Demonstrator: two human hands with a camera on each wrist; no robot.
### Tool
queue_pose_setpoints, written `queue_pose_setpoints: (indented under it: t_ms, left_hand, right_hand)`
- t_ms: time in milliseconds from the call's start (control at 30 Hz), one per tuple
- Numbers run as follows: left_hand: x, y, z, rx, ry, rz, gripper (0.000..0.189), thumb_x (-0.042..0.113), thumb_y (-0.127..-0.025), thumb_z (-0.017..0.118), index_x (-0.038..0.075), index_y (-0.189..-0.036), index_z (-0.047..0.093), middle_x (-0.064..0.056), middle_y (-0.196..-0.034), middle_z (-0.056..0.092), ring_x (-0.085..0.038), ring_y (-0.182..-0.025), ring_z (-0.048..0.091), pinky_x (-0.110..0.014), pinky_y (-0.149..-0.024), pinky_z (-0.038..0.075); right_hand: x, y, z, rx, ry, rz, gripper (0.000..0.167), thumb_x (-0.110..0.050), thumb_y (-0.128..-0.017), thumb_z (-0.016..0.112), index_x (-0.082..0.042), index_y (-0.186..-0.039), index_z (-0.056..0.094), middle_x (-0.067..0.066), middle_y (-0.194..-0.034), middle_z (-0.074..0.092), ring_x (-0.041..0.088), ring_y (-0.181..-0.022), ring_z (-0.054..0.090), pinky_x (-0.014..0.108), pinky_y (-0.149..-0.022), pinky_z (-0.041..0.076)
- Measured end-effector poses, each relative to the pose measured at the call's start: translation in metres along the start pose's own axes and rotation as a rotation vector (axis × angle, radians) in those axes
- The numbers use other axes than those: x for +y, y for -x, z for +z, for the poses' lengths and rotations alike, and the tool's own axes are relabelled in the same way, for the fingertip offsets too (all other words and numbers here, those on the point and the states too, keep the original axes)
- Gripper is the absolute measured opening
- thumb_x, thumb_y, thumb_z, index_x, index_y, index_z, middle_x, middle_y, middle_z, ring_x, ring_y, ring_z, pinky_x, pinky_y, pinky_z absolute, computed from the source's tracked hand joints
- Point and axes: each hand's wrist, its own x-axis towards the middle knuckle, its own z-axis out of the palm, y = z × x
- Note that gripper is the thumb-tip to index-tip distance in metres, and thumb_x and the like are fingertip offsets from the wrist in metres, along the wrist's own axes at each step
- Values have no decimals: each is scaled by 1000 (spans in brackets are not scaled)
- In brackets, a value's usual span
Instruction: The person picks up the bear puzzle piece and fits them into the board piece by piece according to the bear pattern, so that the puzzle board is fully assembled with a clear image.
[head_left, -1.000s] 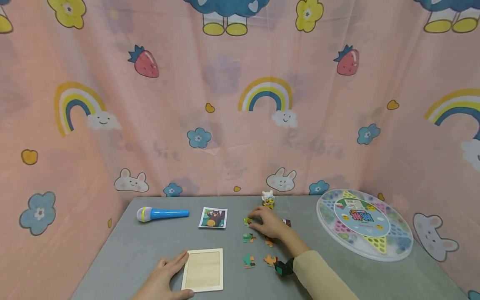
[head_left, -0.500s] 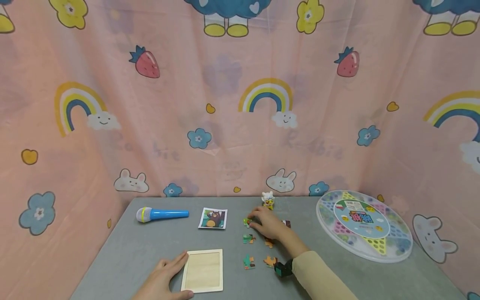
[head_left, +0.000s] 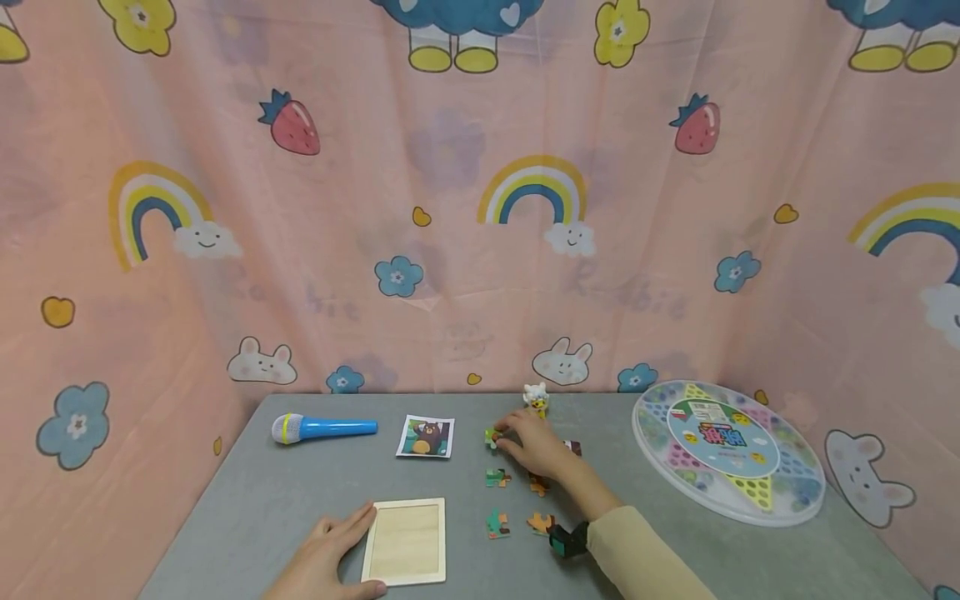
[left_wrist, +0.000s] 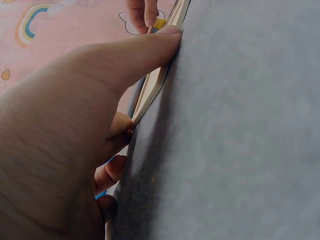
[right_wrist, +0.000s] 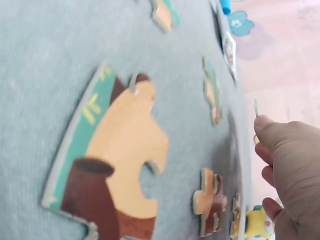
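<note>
In the head view my left hand (head_left: 326, 554) holds the left side of a square wooden puzzle tray (head_left: 406, 542), thumb at the near corner and fingers at the far one. The left wrist view shows the thumb over the rim of the tray (left_wrist: 152, 90). Farther back, my right hand (head_left: 536, 446) pinches a small green puzzle piece (head_left: 491, 439) between thumb and fingertips. That puzzle piece (right_wrist: 256, 107) appears edge-on, raised off the table, in the right wrist view. A tan, brown and green bear piece (right_wrist: 120, 145) lies flat beneath the wrist.
Several loose pieces lie around the right arm, among them a green one (head_left: 497, 477) and an orange one (head_left: 541, 523). A bear picture card (head_left: 425, 437) and a toy microphone (head_left: 330, 427) lie at the back left. Behind the hand stands a figurine (head_left: 536, 400); rightward, a round game board (head_left: 727, 450).
My right hand has shifted slightly left and back, and the green puzzle piece in its fingertips has moved with it. The left hand and tray stay in place.
</note>
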Motion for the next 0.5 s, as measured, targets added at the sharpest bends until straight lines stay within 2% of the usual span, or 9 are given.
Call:
queue_pose_setpoints:
  t_ms: [233,500]
  left_hand:
    - [0,-1,0,3,-3,7,110,69,-77,86,9,-160,48,-9,-163,49,-20,-105,44,-48,-88,51]
    - [-2,-1,1,3,-2,30,107,66,-80,85,7,-160,47,-11,-165,47,-21,-107,45,-50,-90,51]
  right_hand:
    - [-7,3,-6,65,-16,-24,20,-12,-102,72,-1,-119,74,14,-118,70,35,-116,61,58,-101,51]
    - [-13,9,-11,90,-56,-7,23,-12,-103,70,0,-123,73,13,-119,70,33,-115,62,52,-98,55]
